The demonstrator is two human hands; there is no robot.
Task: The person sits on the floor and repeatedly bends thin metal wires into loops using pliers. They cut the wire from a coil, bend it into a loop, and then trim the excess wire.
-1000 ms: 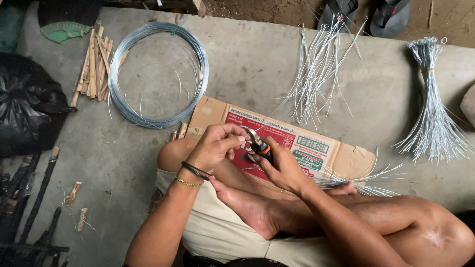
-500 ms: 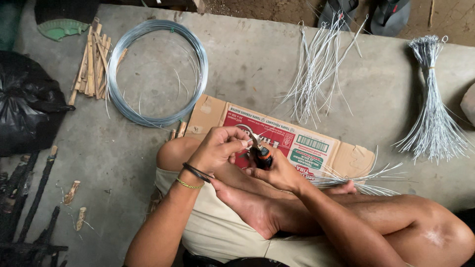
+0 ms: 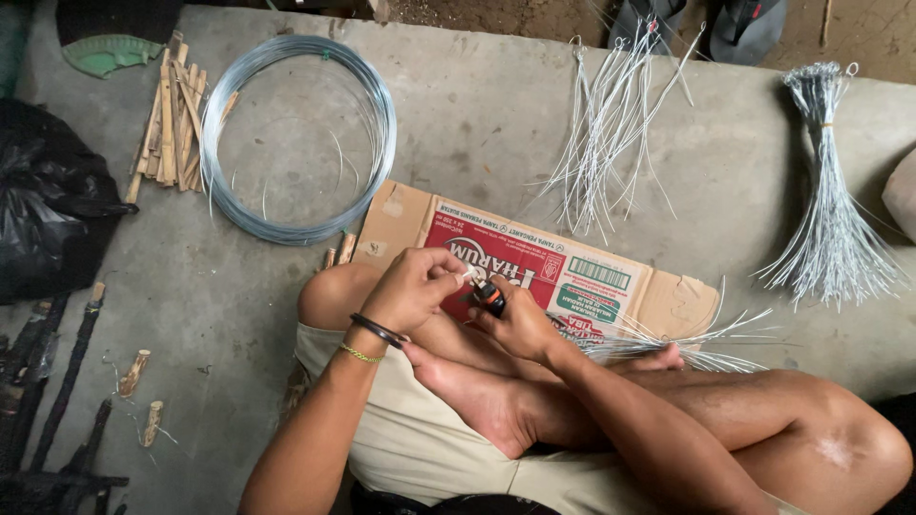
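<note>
Pliers (image 3: 489, 298) pinched between left hand (image 3: 412, 288) and right hand (image 3: 523, 324)

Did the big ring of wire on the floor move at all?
No. The wire coil lies in the same place, between the bundle of sticks and the cardboard.

floor (image 3: 496, 124): grey concrete, lying stained and scuffed under soft, even daylight
far edge: bare dirt (image 3: 477, 11) showing beyond the slab
left: a black bag (image 3: 48, 215) slumping on the concrete
top: sandals (image 3: 706, 21) sitting on the slab's edge
right edge: a stone (image 3: 902, 195) poking in
</note>
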